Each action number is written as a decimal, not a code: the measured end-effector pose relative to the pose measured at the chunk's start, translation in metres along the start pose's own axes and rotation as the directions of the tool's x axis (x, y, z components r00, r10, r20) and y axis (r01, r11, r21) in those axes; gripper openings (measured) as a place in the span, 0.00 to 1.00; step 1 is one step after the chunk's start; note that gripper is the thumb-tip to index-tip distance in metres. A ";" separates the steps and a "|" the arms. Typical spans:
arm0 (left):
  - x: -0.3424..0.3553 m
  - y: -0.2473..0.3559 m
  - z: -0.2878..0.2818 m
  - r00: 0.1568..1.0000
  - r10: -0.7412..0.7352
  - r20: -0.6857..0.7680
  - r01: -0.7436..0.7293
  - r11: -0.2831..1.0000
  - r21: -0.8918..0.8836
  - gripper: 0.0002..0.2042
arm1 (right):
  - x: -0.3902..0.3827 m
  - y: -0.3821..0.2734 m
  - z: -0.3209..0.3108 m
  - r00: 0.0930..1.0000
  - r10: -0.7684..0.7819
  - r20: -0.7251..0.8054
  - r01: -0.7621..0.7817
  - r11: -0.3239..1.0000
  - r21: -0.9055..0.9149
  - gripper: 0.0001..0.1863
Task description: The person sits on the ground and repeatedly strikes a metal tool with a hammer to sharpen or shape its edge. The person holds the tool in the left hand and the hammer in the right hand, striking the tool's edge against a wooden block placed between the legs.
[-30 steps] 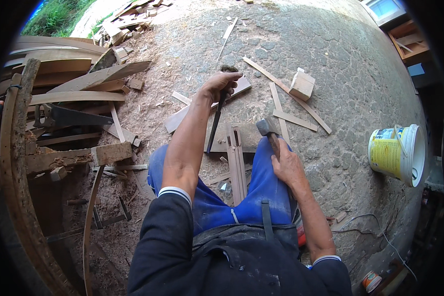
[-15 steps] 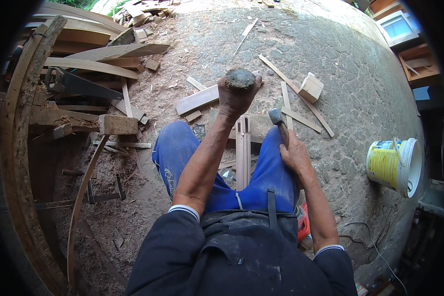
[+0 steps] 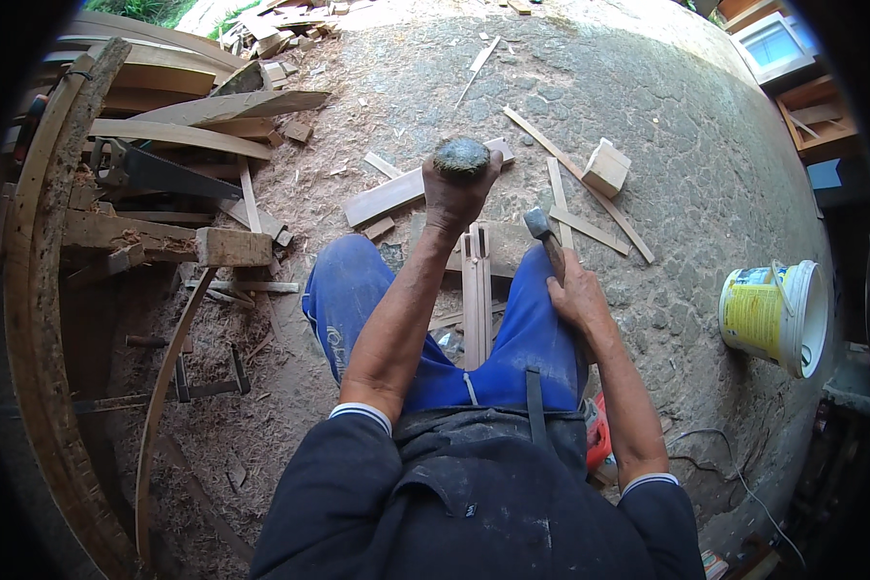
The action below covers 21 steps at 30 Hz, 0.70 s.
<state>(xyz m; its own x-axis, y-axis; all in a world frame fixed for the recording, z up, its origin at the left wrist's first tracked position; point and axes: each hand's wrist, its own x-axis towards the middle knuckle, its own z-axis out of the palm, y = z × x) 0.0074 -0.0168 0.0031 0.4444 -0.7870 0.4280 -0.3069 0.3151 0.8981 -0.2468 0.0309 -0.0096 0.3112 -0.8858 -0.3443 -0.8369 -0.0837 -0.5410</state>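
Note:
My left hand [image 3: 457, 198] is closed round an upright tool with a round, dark, battered end [image 3: 462, 158], seen from above. Its lower part is hidden, so I cannot tell its kind. Below it, a long piece of wood [image 3: 476, 304] with narrow slots cut in its far end runs between my knees. My right hand [image 3: 580, 295] grips a hammer [image 3: 537, 223] by its wooden handle, beside my right thigh, with the metal head pointing away from me. A wider board [image 3: 503, 238] lies across under the slotted piece, partly hidden.
Boards and a handsaw [image 3: 169, 176] are piled at the left, beside a wooden frame [image 3: 43, 319]. Thin strips [image 3: 590, 229] and a wood block [image 3: 606, 168] lie ahead on the rough ground. A white and yellow bucket [image 3: 768, 314] lies tipped at the right, near a cable [image 3: 735, 464].
My left hand and the round-ended tool have shifted slightly to the left. My right hand and the hammer have hardly moved.

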 end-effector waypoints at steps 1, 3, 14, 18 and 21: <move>0.000 0.000 -0.001 1.000 -0.002 0.004 0.002 1.000 0.008 0.14 | 0.000 0.000 0.000 1.000 0.000 -0.003 0.000 1.000 0.004 0.24; 0.001 0.001 -0.001 0.997 -0.065 0.037 0.064 0.998 0.024 0.12 | 0.001 0.000 0.000 1.000 0.001 -0.009 -0.001 1.000 0.011 0.24; 0.004 0.005 -0.009 0.985 -0.136 -0.103 0.134 0.991 -0.023 0.13 | 0.002 -0.001 0.000 1.000 0.023 0.007 -0.023 1.000 -0.009 0.24; 0.003 0.012 -0.007 0.985 0.033 0.169 -0.039 0.999 0.028 0.11 | 0.001 0.001 0.000 1.000 0.012 0.009 -0.012 1.000 -0.008 0.24; 0.000 0.016 -0.009 0.984 0.151 0.092 -0.164 0.975 0.148 0.12 | -0.001 0.009 0.001 1.000 -0.006 -0.011 0.006 0.999 0.038 0.24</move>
<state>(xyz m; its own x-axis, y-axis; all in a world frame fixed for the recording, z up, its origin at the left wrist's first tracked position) 0.0100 -0.0076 0.0181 0.3134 -0.7757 0.5478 -0.4965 0.3579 0.7908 -0.2544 0.0319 -0.0153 0.3110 -0.8905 -0.3322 -0.8169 -0.0718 -0.5723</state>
